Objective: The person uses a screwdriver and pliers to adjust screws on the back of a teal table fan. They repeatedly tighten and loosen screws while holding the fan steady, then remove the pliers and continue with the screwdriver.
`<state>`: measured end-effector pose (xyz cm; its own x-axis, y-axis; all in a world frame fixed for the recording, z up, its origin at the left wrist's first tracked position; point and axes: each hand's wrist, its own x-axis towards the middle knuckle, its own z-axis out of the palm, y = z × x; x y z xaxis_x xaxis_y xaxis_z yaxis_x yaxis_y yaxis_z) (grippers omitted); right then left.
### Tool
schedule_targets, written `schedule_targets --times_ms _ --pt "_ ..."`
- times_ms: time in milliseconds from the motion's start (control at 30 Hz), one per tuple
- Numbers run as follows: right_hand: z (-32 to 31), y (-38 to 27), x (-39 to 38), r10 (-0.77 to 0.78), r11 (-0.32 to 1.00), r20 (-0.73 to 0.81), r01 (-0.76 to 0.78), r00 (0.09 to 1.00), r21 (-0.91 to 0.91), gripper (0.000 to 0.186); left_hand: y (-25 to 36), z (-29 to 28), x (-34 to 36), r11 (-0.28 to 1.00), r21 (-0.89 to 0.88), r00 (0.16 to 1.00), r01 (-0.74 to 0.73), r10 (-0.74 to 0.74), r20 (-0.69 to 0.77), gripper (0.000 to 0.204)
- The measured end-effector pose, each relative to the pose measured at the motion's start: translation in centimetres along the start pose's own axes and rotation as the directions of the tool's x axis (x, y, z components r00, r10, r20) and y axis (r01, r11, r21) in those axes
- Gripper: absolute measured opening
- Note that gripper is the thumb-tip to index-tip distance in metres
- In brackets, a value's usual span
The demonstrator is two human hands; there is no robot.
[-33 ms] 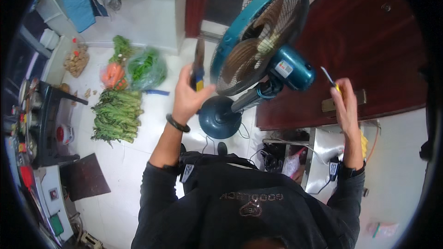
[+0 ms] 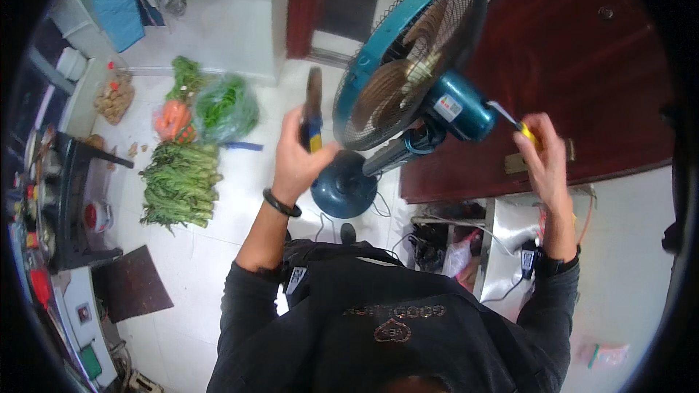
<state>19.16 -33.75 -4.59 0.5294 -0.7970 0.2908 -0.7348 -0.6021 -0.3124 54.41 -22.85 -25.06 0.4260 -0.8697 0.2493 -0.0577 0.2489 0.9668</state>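
Black sleeves point(image 2: 247, 302) spread, right hand point(image 2: 545, 159) pinching screwdriver point(image 2: 526, 131), left hand point(image 2: 297, 165) gripping tool point(image 2: 314, 98)

Left hand point(image 2: 297, 160) and right hand point(image 2: 542, 153) raised well apart, both apparently curled.

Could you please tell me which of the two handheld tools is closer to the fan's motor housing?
The screwdriver in the right hand: its thin shaft ends beside the motor housing, while the dark-tipped tool in the left hand is farther away.
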Motion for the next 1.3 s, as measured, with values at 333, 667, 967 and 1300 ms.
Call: schedule_targets --times_ms 333,667,967,1300 --pt "1.2 -15.7 14.2 -0.659 0.575 0.224 0.673 0.718 -0.465 0.019 2.6 -2.3 0.2 0.972 0.216 0.994 -0.094 0.079 0.075 0.06" --pt "3.5 -13.1 19.0 -0.678 0.552 0.402 0.787 0.616 -0.275 0.016 1.4 -0.1 0.5 0.94 0.34 0.999 -0.041 0.047 -0.008 0.064" --pt "4.8 -12.5 22.5 -0.779 0.46 0.452 0.886 0.435 -0.06 0.02 1.5 1.0 -0.3 0.846 0.533 0.993 0.025 0.043 -0.114 0.069" --pt "5.7 -11.9 24.2 -0.816 0.421 0.427 0.907 0.389 -0.022 0.017 2.6 -0.3 0.1 0.887 0.457 0.998 -0.063 0.062 0.018 0.078"
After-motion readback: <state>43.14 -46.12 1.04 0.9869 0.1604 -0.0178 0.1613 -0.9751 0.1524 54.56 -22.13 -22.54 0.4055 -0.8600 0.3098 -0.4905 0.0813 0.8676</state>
